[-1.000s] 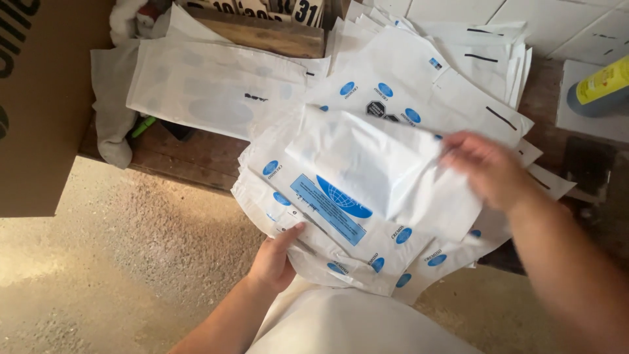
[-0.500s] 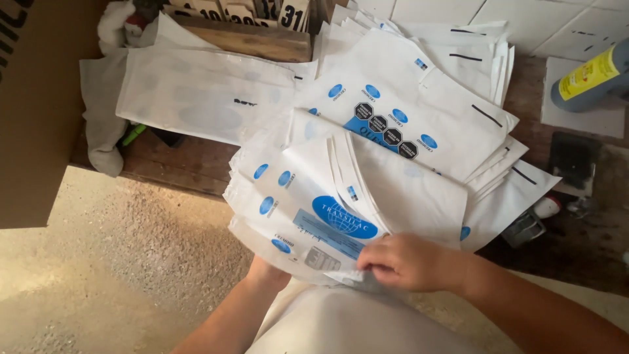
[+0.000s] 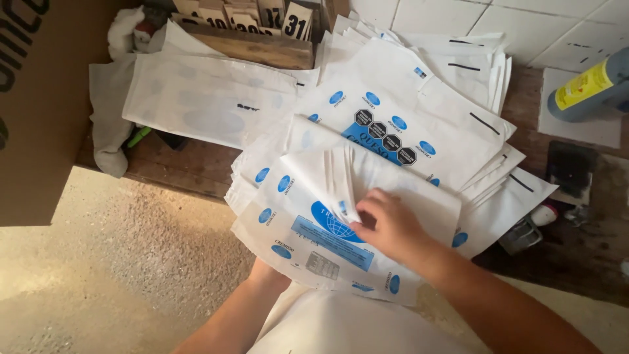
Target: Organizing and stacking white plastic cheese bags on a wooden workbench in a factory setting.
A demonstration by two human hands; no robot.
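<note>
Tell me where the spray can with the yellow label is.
In the head view the spray can lies at the far right edge, on a white sheet on the dark wooden counter, right of the fanned white bags.

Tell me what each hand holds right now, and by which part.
The right hand pinches the folded edges of white printed bags atop the stack. The left hand is under the stack's near edge, mostly hidden; its grip cannot be told.

One camera only, worn on the person's head, looking steeply down and close over the wooden table (image 3: 196, 167) (its far edge meets the tiled wall (image 3: 458, 19)), with the forearms entering from below.
</note>
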